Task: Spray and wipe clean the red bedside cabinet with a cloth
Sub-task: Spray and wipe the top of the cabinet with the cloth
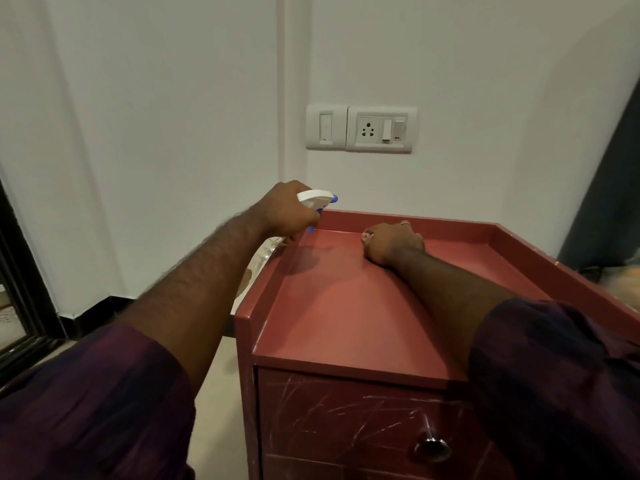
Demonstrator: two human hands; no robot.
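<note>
White plastered walls (173,98) meet in a corner behind the red bedside cabinet (346,306), which has a flat top with a low raised rim. Its scratched drawer front (346,410) faces the camera. The left hand (287,209) grips a clear spray bottle with a white head and blue nozzle (317,199) just over the far left corner of the rim. The right hand (391,244) rests on the top near the back, fingers curled under; I cannot tell if it holds something. A white switch-and-socket plate (362,129) sits on the wall above, and a round metal knob (432,446) on the drawer.
</note>
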